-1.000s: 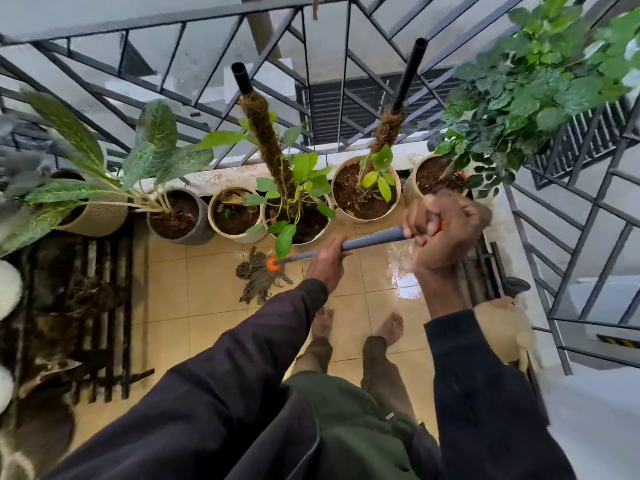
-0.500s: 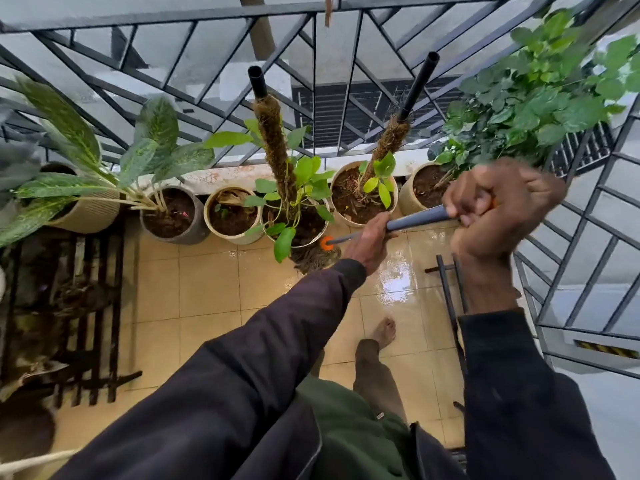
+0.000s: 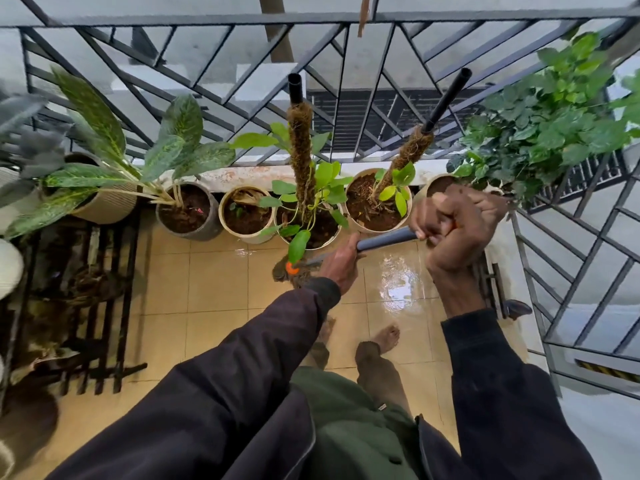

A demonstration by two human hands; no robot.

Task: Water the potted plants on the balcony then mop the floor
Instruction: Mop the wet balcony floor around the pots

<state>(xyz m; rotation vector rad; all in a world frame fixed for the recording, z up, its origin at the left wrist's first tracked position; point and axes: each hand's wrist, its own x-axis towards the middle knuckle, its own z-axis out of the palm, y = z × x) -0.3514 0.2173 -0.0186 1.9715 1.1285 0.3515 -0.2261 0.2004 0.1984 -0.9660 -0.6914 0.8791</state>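
1. Head view: both arms, in dark sleeves, reach forward over the tiled floor (image 3: 214, 299). The right hand (image 3: 457, 230) is the higher one, a tight fist with knuckles up, curled round the top end of the mop handle (image 3: 384, 241).
2. The left hand (image 3: 341, 265) grips the same handle lower down, fingers wrapped round it, just above the orange collar (image 3: 292, 268).
3. The handle is a grey tube slanting down from the right hand towards the floor's far edge. The mop head (image 3: 294, 277) is a dark, stringy, blurred bunch. It lies on the tile at the foot of the moss-pole pot (image 3: 329, 243), partly hidden under a hanging leaf.
4. The pots (image 3: 207, 230) stand in a row along the floor's far edge, against the railing (image 3: 346, 17). A wet sheen (image 3: 398, 282) shows on the tiles below the right hand.
5. A second ago the strands lay spread on open tile, apart from the pots; now they are bunched against the pot's base. Half a second ago the right hand was higher and further right; now it sits lower, closer to the left hand. Both hands grip the handle throughout.
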